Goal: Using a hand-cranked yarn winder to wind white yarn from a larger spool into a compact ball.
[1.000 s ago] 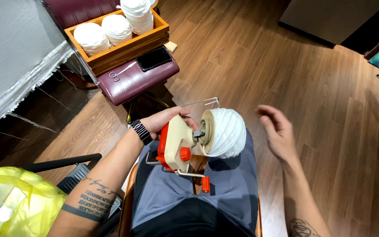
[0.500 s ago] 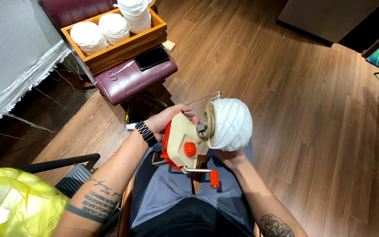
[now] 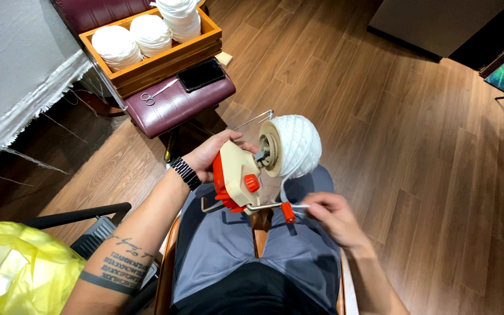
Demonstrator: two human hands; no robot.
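Observation:
A cream and orange hand-crank yarn winder rests over my lap, with a full white yarn ball wound on its spindle. My left hand grips the winder's body from behind. My right hand is below the ball, its fingers pinched on a white yarn strand that hangs from the ball, right beside the winder's orange crank handle. A thin metal yarn guide sticks up behind the winder.
A wooden tray holding three white yarn balls sits on a maroon padded stool, with scissors and a dark phone beside it. A yellow plastic bag lies at lower left. Wood floor surrounds my seat.
My right hand came in from open air at the right, passed under the yarn ball, and now pinches the strand near the crank. The left hand stayed on the winder.

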